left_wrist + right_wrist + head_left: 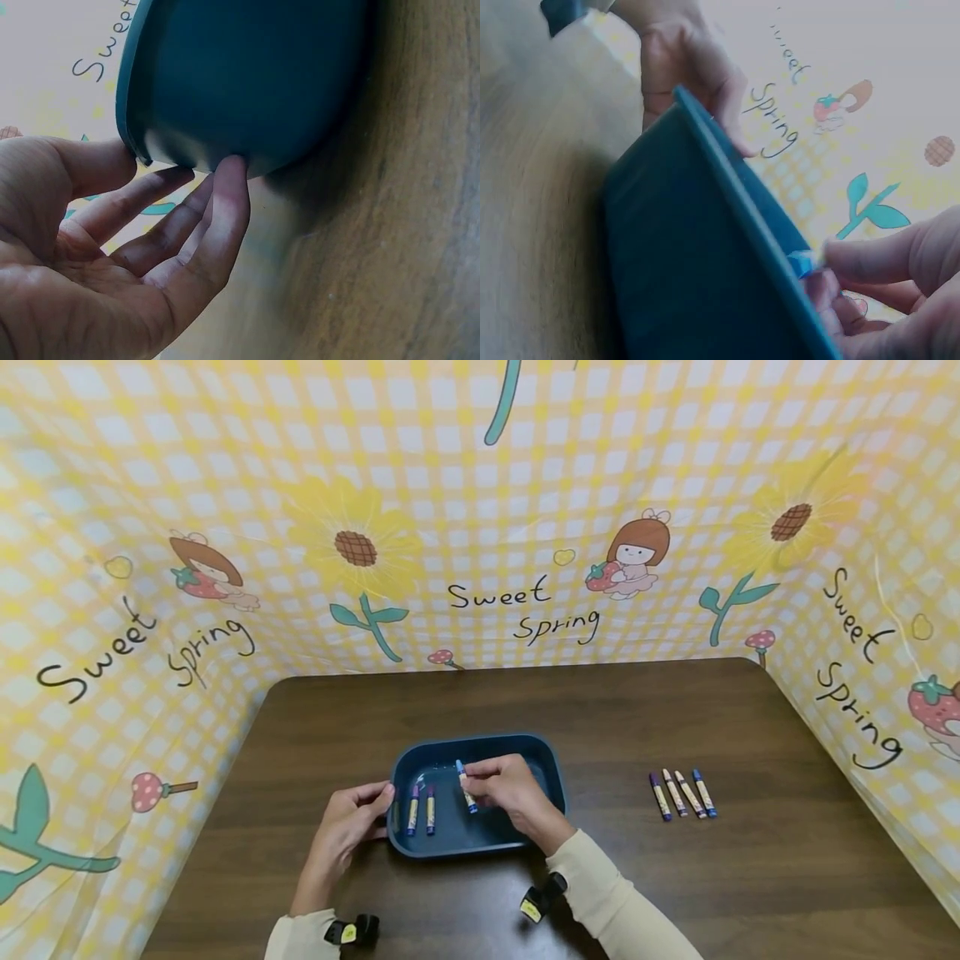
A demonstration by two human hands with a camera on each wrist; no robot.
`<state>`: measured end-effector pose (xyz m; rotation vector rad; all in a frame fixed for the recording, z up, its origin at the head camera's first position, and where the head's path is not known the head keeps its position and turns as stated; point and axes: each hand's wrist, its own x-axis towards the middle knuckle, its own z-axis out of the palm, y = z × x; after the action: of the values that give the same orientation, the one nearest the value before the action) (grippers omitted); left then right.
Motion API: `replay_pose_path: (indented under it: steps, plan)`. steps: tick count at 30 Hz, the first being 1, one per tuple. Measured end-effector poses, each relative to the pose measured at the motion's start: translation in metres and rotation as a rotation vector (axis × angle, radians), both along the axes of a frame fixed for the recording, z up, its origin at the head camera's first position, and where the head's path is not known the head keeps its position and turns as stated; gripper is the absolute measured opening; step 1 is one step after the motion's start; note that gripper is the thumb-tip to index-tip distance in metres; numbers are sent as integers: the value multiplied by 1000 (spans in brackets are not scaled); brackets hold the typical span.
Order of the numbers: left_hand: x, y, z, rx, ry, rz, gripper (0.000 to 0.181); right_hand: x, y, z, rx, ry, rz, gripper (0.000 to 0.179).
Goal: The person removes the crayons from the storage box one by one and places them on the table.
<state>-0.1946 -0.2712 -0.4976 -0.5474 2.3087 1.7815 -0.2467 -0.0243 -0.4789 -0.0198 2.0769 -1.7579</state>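
Note:
A dark blue tray (480, 849) stands on the table, with two purple-tipped crayons (422, 810) lying side by side in its left part. My left hand (348, 818) holds the tray's left end; in the left wrist view the thumb is at the rim and the fingertips (232, 166) touch the outer wall. Over the middle of the tray, my right hand (510, 789) pinches a blue crayon (461, 772) between thumb and fingers. In the right wrist view the blue end shows just past the rim, and the tray wall hides part of those fingers.
Several crayons (682, 793), purple, pink and blue-tipped, lie in a row on the brown table (600, 710), right of the tray. A yellow checked cloth (480, 527) with printed flowers and words surrounds the table's back and sides.

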Motion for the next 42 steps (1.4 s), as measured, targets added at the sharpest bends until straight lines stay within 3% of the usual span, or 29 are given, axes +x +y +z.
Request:
replay_pose_path:
  steps: [7, 18, 24, 33, 42]
  plan:
    - [1, 2, 2, -24, 16, -10, 45, -1, 19, 5, -149, 0, -29, 31]
    - [1, 1, 3, -29, 9, -7, 45, -2, 44, 6, -371, -4, -211, 36]
    - [1, 2, 2, -33, 26, -8, 43, -2, 65, 11, -402, -6, -258, 36]
    - [0, 1, 3, -31, 28, 5, 40, -8, 104, 19, -401, -10, -310, 20]
    - [-1, 2, 2, -22, 21, 12, 39, -9, 132, 17, -415, 15, -341, 30]
